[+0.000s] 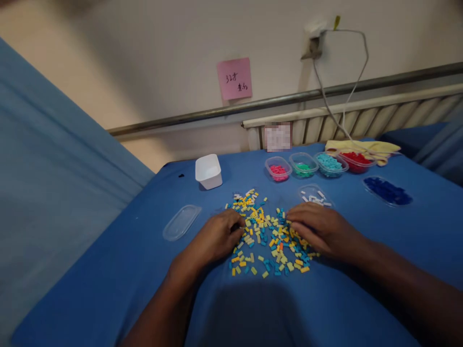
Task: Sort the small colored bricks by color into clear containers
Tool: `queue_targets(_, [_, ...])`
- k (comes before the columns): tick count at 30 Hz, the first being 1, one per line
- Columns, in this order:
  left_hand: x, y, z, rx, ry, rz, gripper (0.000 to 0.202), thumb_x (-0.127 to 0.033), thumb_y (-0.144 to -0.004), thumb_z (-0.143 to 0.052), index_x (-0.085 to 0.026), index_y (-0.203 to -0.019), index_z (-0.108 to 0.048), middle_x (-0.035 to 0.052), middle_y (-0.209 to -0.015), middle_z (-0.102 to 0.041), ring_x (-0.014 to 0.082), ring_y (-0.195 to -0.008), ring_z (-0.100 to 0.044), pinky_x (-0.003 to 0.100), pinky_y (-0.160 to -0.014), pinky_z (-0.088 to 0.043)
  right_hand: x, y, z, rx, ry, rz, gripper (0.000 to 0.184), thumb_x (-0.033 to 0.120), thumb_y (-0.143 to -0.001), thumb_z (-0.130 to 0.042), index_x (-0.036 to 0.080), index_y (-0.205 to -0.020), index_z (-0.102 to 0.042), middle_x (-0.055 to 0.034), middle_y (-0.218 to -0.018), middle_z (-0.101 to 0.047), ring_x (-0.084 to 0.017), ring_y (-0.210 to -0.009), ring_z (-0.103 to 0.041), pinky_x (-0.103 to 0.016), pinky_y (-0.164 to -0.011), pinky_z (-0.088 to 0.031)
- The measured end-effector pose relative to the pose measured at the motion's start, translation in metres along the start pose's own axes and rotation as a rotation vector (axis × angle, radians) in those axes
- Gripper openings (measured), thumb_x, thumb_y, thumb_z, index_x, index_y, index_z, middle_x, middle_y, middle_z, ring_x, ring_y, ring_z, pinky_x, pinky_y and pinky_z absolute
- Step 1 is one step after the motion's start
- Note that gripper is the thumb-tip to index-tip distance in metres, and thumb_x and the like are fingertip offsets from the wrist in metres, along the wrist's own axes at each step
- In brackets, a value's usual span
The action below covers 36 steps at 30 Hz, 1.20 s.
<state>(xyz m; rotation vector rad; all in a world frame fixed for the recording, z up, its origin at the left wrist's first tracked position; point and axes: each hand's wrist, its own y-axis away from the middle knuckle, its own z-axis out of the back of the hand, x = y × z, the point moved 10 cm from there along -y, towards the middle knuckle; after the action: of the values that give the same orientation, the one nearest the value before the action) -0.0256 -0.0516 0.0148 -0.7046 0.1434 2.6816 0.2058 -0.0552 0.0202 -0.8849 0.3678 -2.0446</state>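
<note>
A loose pile of small toy building bricks [265,221], mostly yellow, pale yellow and teal with some white and one orange, lies spread on the blue-covered table. At the pile's left edge is my left hand [220,233], its fingers curled toward the thumb; anything between them is too small to make out. My right hand [320,229] rests over the right side of the pile, fingers stretched out and thumb apart, touching or just above the bricks. It covers part of the pile. Just behind it, a clear lid [314,189] carries several white bricks.
A white tub [208,172] and a clear lid [182,222] stand left. Along the back are clear tubs of pink [278,171], green [304,167], light blue [330,164] and red bricks [356,161]. Dark blue bricks [387,190] lie right, near a yellow cloth [379,148].
</note>
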Motion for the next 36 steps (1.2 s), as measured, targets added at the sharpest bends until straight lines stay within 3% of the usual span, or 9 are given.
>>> queue_targets(6, [-0.022,-0.01,-0.035,0.011,0.431,0.084,0.022,-0.041,-0.098,-0.074,-0.019,-0.095,-0.071,0.0013,-0.084,-0.067,0.0158,-0.075,-0.057,0.027,-0.068,-0.042,0.032,-0.008,-0.036,0.11,-0.022,0.062,0.013,0.028,-0.11,-0.064,0.019,-0.117,-0.071,-0.009,-0.108,-0.081,-0.025,-0.098,-0.075,-0.041,-0.088,-0.061])
queue_targets(10, [-0.027,-0.016,-0.061,0.003,0.807,0.127,0.031,-0.044,-0.089,-0.084,-0.017,-0.09,-0.069,0.0003,-0.08,-0.065,0.013,-0.072,-0.055,0.025,-0.067,-0.043,0.03,-0.008,-0.034,0.037,-0.084,0.015,0.009,0.028,-0.11,-0.065,0.021,-0.112,-0.069,-0.0069,-0.102,-0.079,-0.022,-0.091,-0.073,-0.036,-0.082,-0.058])
queue_targets(16, [-0.022,-0.014,-0.078,0.037,0.974,0.21,0.042,-0.054,-0.088,-0.088,-0.017,-0.097,-0.072,0.001,-0.08,-0.068,0.013,-0.067,-0.06,0.027,-0.066,-0.049,0.034,-0.007,-0.025,-0.039,-0.124,0.044,0.016,0.024,-0.11,-0.062,0.021,-0.124,-0.07,-0.0083,-0.108,-0.08,-0.023,-0.097,-0.075,-0.036,-0.085,-0.06])
queue_targets(20, [-0.016,-0.01,-0.046,-0.118,0.662,0.104,0.035,-0.052,-0.102,-0.073,-0.02,-0.115,-0.079,0.008,-0.104,-0.079,0.0221,-0.096,-0.074,0.037,-0.09,-0.059,0.006,-0.005,-0.005,-0.053,0.02,-0.017,0.016,0.02,-0.11,-0.058,0.021,-0.116,-0.073,-0.0098,-0.107,-0.08,-0.023,-0.096,-0.075,-0.037,-0.085,-0.061])
queue_targets(23, [-0.012,-0.008,-0.017,-0.265,0.174,-0.008,0.046,-0.05,-0.111,-0.057,-0.021,-0.142,-0.073,0.0144,-0.151,-0.07,0.0318,-0.147,-0.06,0.054,-0.129,-0.042,-0.041,0.002,0.02,-0.1,0.298,-0.149,0.022,0.02,-0.109,-0.057,0.017,-0.12,-0.076,-0.0141,-0.115,-0.081,-0.03,-0.108,-0.076,-0.045,-0.092,-0.062])
queue_targets(27, [-0.004,-0.011,-0.042,-0.024,-0.179,0.048,0.079,-0.063,-0.115,-0.039,-0.01,-0.173,-0.04,0.0202,-0.183,-0.026,0.0374,-0.172,-0.021,0.062,-0.14,-0.019,-0.083,0.01,0.03,-0.038,0.458,-0.262,0.029,0.024,-0.111,-0.054,0.018,-0.119,-0.08,-0.0146,-0.121,-0.082,-0.032,-0.107,-0.077,-0.045,-0.085,-0.064])
queue_targets(29, [-0.014,-0.009,-0.063,0.124,-0.217,0.042,0.09,-0.071,-0.113,-0.035,-0.008,-0.177,-0.03,0.0196,-0.185,-0.014,0.0368,-0.174,-0.013,0.06,-0.141,-0.016,-0.078,0.009,0.027,-0.042,0.416,-0.226,0.029,0.028,-0.112,-0.054,0.018,-0.116,-0.082,-0.0148,-0.12,-0.082,-0.032,-0.108,-0.078,-0.048,-0.089,-0.065])
queue_targets(32, [-0.04,-0.006,-0.081,0.227,-0.225,-0.02,0.097,-0.078,-0.112,-0.032,-0.008,-0.179,-0.026,0.0181,-0.185,-0.008,0.0355,-0.174,-0.006,0.058,-0.142,-0.012,-0.046,0.004,0.009,-0.041,0.264,-0.087,0.032,0.031,-0.113,-0.055,0.02,-0.13,-0.08,-0.0147,-0.133,-0.081,-0.032,-0.124,-0.076,-0.052,-0.108,-0.062])
queue_targets(36, [-0.052,-0.014,-0.079,0.253,-0.251,-0.077,0.091,-0.072,-0.113,-0.035,-0.008,-0.178,-0.027,0.019,-0.185,-0.012,0.0351,-0.174,-0.01,0.056,-0.142,-0.015,-0.019,0.007,-0.03,0.112,0.133,-0.006,0.044,0.037,-0.115,-0.055,0.02,-0.153,-0.069,-0.0159,-0.155,-0.071,-0.033,-0.146,-0.066,-0.058,-0.122,-0.053])
